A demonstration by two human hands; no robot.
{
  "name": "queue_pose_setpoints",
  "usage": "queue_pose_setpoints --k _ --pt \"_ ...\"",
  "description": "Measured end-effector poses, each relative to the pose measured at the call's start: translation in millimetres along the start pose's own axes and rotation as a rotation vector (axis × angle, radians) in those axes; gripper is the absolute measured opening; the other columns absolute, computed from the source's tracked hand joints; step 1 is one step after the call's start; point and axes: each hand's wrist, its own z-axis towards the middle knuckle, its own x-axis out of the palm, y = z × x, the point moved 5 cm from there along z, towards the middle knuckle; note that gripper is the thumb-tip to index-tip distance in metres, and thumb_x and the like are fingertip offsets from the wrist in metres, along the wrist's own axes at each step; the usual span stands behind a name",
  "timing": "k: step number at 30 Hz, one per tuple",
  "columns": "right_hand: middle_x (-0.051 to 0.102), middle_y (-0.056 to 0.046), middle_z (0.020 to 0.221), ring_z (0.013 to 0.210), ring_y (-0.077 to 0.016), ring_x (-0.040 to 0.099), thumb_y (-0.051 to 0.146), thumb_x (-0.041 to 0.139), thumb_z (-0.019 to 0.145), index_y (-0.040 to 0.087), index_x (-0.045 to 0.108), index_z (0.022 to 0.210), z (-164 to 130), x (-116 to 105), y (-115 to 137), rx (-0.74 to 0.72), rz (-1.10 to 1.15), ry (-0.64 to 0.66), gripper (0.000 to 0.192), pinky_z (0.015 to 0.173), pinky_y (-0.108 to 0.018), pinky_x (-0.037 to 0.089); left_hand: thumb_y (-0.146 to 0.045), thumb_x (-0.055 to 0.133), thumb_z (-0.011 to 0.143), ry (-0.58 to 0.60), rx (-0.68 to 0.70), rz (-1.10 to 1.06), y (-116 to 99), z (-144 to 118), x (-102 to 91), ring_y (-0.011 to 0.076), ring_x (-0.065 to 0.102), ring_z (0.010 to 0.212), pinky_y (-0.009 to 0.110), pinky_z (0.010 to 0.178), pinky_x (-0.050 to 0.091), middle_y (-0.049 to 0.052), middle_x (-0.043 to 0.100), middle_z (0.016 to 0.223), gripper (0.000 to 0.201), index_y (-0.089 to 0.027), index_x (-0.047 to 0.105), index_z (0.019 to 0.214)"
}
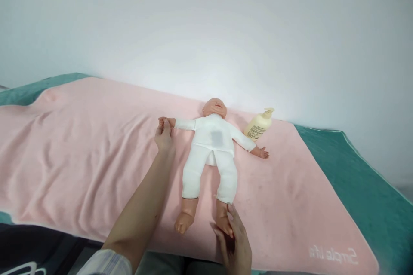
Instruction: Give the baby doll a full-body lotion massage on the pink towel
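Observation:
A baby doll [214, 135] with a white cloth body lies on its back, head toward the wall, arms spread and legs apart. My left hand [165, 136] pinches the doll's hand at the left, thumb on top. At the near end, my right hand [237, 240] curves around the doll's foot on the right, its thumb on one side and its fingers on the other. The doll's other foot [184, 222] and its outstretched right-side hand [262, 152] rest on the blanket untouched. A grey patch marks the middle of its chest.
Under the doll spreads a pink blanket [274, 206], wrinkled at the left, over a green cover [361, 180]. A pale yellow pump bottle [259, 124] is beside the doll's arm on the right. Behind rises a plain white wall [206, 30]. Something dark lies at the lower left.

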Motion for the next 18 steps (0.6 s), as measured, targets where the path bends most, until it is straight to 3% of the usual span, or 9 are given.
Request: queue_pose_setpoints --k 4,8,15,18 --pt "0.06 -0.013 0.129 0.115 -0.0285 0.06 0.025 0.053 0.094 0.024 0.044 0.138 -1.1 2.1 -2.8 0.027 -0.009 0.003 0.045 0.087 -0.043 0.059 -0.02 0.078 0.072 0.026 0.18 0.078 -10.2 -9.5 6.2 0.014 0.062 0.106 0.025 0.096 0.047 0.004 0.067 0.107 0.022 -0.016 0.068 0.092" --pt "0.056 -0.013 0.133 0.12 -0.0274 0.057 0.024 0.05 0.095 0.023 0.039 0.142 9.2 -0.9 -7.1 0.063 0.005 0.012 0.048 0.092 -0.044 0.057 -0.024 0.078 0.07 0.157 0.327 0.189 -18.4 -24.0 19.8 0.0208 0.064 0.104 0.035 0.095 0.05 0.008 0.069 0.107 0.031 -0.015 0.068 0.098" --pt "0.059 -0.012 0.13 0.12 -0.0264 0.057 0.022 0.055 0.092 0.022 0.042 0.139 74.6 -12.4 4.0 0.003 0.092 -0.168 0.049 0.09 -0.042 0.058 -0.025 0.076 0.071 0.468 0.501 0.438 -20.5 -52.7 40.4 0.0238 0.064 0.107 0.04 0.099 0.048 0.008 0.07 0.111 0.031 -0.017 0.069 0.101" --pt "0.06 -0.009 0.13 0.122 -0.0251 0.056 0.019 0.056 0.092 0.024 0.044 0.138 106.4 -12.5 17.5 -0.061 0.108 -0.186 0.047 0.094 -0.042 0.056 -0.026 0.074 0.074 0.633 0.561 0.568 -17.9 -61.3 45.3 0.0235 0.063 0.11 0.04 0.1 0.046 0.006 0.07 0.112 0.031 -0.019 0.07 0.103"
